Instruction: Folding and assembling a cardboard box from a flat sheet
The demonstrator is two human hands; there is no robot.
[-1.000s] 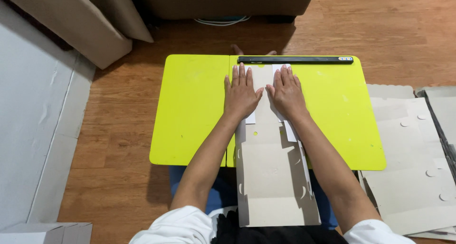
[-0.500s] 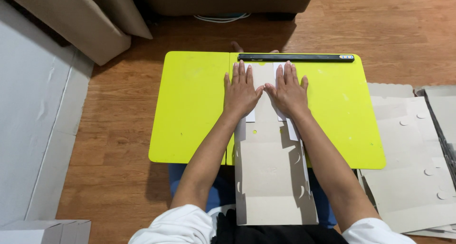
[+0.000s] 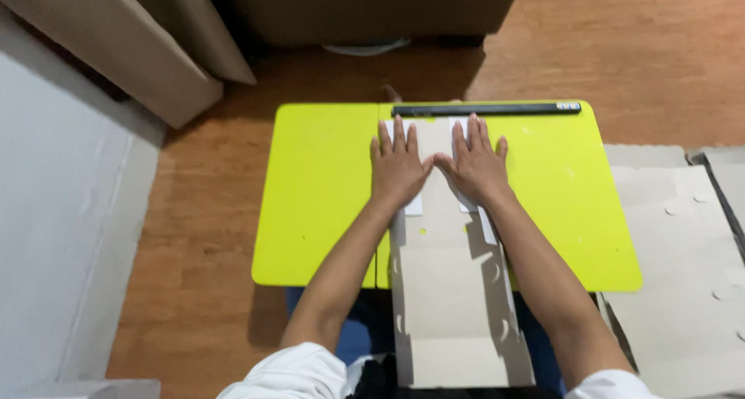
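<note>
A flat cardboard blank [image 3: 454, 290] lies along the centre of a lime-green table [image 3: 318, 189], running from 12 o'clock toward the person at 6. The left hand [image 3: 398, 166] and right hand [image 3: 475, 164] press flat on its far end, fingers extended and slightly spread, thumbs nearly touching. A black ruler [image 3: 485, 109] lies at 12 o'clock; stacked cardboard sheets [image 3: 683, 275] lie at 3 o'clock.

matt cardboard blank [image 3: 454, 306], smooth plastic table [image 3: 318, 189], wood floor [image 3: 194, 290]
</note>
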